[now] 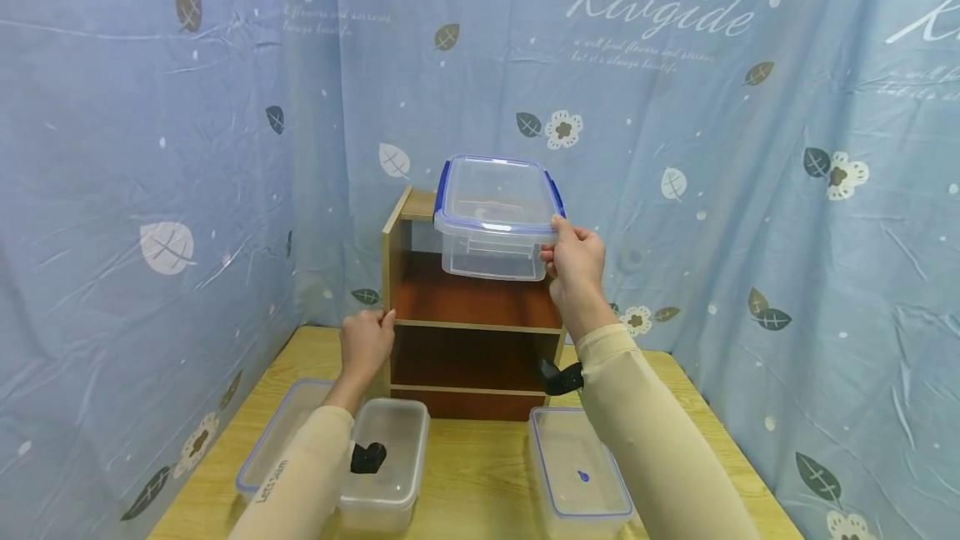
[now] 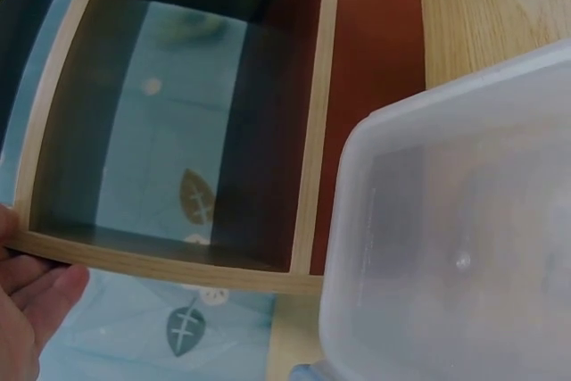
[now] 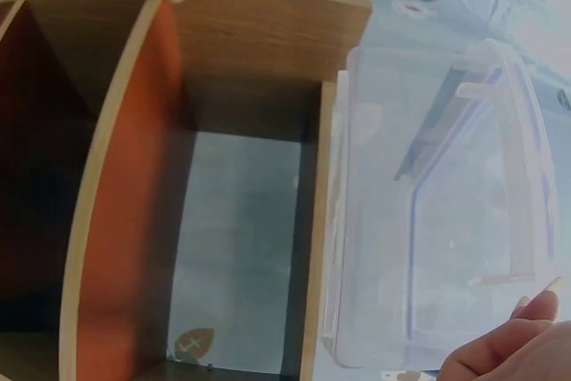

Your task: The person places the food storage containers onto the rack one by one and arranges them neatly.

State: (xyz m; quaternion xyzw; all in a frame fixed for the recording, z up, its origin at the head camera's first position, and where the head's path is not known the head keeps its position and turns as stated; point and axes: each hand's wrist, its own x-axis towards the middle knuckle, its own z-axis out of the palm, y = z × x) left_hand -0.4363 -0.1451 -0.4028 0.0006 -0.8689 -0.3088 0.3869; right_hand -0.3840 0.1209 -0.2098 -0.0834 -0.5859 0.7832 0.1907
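My right hand (image 1: 577,261) pinches the near right corner of a clear lidded storage box (image 1: 495,190) with blue side clips. The box is level with the top of a wooden shelf unit (image 1: 480,302); the right wrist view shows its base close beside the top board, and I cannot tell whether they touch. Nothing shows inside the box. My left hand (image 1: 367,340) grips the front edge of the unit's left side panel (image 2: 161,267), around the height of the middle board. In the right wrist view, a left fingertip lies where that board meets the panel.
On the table (image 1: 480,473), a lidless frosted tub (image 1: 390,482) and a blue-rimmed box (image 1: 296,407) stand at left, partly behind my left arm. Another blue-rimmed box (image 1: 573,457) stands at right. Blue patterned curtains (image 1: 637,107) hang around the table.
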